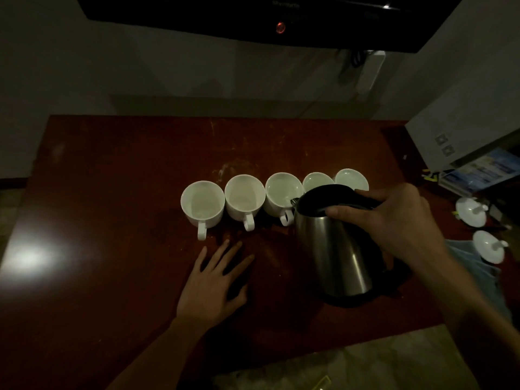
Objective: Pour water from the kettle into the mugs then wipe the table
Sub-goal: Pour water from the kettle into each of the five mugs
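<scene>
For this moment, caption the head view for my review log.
Right hand tips kettle toward third mug of five; left hand flat on table.

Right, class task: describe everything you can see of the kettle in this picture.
The kettle has a brushed metal body that widens to a black base, with a black lid and handle on top. It is tilted to the left, its small spout over the third mug in the row of white mugs. The right hand holds it by the handle, thumb across the lid. It is lifted above the dark red table.
</scene>
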### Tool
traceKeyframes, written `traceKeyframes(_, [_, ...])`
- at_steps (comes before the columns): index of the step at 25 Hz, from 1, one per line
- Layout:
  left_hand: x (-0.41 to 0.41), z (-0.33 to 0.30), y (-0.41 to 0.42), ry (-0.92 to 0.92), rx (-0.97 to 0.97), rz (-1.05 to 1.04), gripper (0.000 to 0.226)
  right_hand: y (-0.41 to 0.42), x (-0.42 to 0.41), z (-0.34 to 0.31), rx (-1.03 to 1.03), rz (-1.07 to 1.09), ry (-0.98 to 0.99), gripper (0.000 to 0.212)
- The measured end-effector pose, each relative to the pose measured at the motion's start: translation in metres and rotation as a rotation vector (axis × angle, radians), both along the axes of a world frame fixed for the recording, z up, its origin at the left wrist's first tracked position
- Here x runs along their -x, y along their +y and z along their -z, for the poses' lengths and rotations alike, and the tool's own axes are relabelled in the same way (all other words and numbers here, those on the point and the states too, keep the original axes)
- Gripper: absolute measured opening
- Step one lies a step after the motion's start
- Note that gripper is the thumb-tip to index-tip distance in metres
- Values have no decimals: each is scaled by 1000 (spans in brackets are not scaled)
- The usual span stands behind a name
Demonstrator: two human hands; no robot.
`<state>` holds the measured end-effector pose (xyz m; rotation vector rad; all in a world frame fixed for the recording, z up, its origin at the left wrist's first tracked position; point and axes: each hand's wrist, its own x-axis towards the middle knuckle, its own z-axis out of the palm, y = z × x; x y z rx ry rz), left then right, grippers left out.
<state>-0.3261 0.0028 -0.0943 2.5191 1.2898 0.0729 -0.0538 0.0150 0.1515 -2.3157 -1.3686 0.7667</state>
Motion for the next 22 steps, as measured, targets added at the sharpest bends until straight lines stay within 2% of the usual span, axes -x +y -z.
traceKeyframes(6, [0, 0, -1, -14, -5, -1, 66, 1, 0, 0, 6, 13, -8, 102])
traceKeyframes(10, [0, 0, -1, -1, -3, -3, 66, 0, -2, 0, 7, 17, -6, 97])
traceKeyframes(22, [-1, 0, -1, 4, -12, -2, 66, 2, -5, 3, -2, 16, -19, 100])
